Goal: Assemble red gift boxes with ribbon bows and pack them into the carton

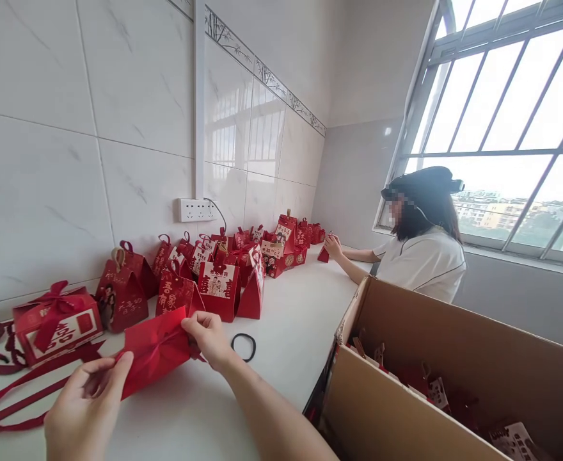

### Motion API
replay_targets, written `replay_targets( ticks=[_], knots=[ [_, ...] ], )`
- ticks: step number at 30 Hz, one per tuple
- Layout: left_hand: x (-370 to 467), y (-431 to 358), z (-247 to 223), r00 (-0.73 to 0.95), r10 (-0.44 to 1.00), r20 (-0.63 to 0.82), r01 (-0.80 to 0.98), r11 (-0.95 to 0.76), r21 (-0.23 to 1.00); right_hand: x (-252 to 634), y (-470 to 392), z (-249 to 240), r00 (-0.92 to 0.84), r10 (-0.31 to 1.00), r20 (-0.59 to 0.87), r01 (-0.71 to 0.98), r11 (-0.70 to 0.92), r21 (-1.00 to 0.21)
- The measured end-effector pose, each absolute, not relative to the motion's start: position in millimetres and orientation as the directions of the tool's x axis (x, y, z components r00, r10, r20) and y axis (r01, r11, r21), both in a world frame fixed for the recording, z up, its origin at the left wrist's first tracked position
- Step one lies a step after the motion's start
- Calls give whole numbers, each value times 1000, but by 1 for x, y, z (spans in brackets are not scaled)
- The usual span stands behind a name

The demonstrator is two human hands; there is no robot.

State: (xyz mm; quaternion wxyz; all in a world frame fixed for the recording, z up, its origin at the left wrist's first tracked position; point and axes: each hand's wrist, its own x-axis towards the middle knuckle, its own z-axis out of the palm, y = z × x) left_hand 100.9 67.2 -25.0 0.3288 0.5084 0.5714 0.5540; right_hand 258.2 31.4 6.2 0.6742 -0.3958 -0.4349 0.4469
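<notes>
A bright red folded paper piece [157, 349] is held between my two hands above the white table [281, 333]. My left hand [92, 394] pinches its lower left edge between thumb and fingers. At its upper right corner, my right hand [209, 333] grips it with thumb and forefinger. Just behind stand red gift boxes, among them one with white lettering [178, 291] and one with a printed couple [219, 288]. To the left, a red box with a bow [58, 323] sits beside loose dark red ribbons [17, 406].
A black ring-shaped band [244, 347] lies right of my right hand. An open cardboard box [406, 397] with red items inside fills the lower right. Across the table a person [420, 256] holds a small red box [324, 253]. More red boxes [286, 240] line the tiled wall.
</notes>
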Motion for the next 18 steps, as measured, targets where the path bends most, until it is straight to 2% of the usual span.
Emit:
replay_targets(
  ticks=[3, 6, 10, 14, 18],
  knots=[
    [106, 62, -20, -208, 963, 170, 90, -154, 984, 261, 32, 5, 261, 935, 242, -225, 302, -926],
    [110, 55, -15, -153, 951, 269, 21, -269, 963, 261, 29, 1, 258, 935, 242, -219, 301, -928],
    [111, 49, -11, -122, 920, 373, 77, -366, 927, 262, 28, -8, 202, 950, 237, -265, 286, -921],
    [112, 42, -13, -145, 907, 394, 133, -377, 917, 263, 29, -13, 169, 961, 221, -324, 266, -908],
    [114, 35, -15, -160, 902, 401, 116, -386, 915, 263, 26, -13, 148, 972, 185, -381, 228, -896]
  ],
)
